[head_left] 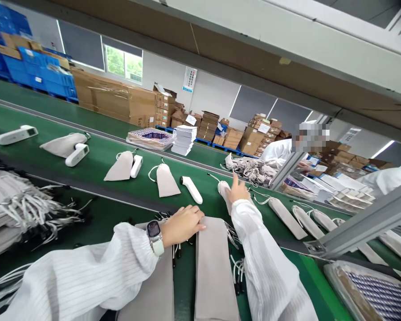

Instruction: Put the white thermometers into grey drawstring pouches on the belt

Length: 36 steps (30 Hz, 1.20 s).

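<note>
My left hand (183,225), with a watch at its wrist, bends its fingers together at the top left corner of a stack of flat grey drawstring pouches (214,267); its thumb lies on the pouch edge. Further out, my right hand (239,191) touches a filled drawstring pouch (224,192) lying on the green belt, its index finger raised and apart. Between the hands and beyond them lies a white handheld thermometer (191,190), dark at one end. Left of it is a flatter pouch (167,180) with its cord loose. A second flat stack (153,285) is partly under my left forearm.
More thermometers (76,155) and pouches lie along the belt to the left; filled pouches (287,217) line the right. A pouch heap (6,205) sits far left. A metal post (364,232) and overhead shelf (254,49) border the space. A co-worker (277,149) is across the belt.
</note>
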{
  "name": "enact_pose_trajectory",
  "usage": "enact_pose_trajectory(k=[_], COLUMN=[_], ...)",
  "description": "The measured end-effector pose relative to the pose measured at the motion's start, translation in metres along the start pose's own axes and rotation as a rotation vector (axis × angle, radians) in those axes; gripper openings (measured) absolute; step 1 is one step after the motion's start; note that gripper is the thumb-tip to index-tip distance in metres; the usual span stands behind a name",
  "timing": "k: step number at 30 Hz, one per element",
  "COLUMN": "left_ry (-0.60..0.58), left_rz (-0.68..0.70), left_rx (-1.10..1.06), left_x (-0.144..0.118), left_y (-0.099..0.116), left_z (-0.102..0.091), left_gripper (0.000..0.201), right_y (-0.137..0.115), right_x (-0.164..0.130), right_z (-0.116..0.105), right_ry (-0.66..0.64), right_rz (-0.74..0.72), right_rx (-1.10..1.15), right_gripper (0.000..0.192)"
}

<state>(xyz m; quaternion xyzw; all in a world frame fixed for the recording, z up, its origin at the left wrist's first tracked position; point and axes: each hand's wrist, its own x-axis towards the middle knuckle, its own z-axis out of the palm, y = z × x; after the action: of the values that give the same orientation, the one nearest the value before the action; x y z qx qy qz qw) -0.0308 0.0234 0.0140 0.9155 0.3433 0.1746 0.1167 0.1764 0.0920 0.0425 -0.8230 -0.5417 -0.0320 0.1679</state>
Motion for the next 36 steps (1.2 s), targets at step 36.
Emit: enact_pose_trajectory(k=[36], left_ry=[-0.108], left_rz=[-0.071], left_rx=[-0.194], left_x=[0.007], left_y=[-0.003], left_z=[-0.002], left_gripper=[0.006], right_y=[-0.052], right_x=[0.007], right_z=[-0.016], right_ry=[-0.609], right_rz=[-0.163], right_rx=[1.403], right_gripper=[0.069])
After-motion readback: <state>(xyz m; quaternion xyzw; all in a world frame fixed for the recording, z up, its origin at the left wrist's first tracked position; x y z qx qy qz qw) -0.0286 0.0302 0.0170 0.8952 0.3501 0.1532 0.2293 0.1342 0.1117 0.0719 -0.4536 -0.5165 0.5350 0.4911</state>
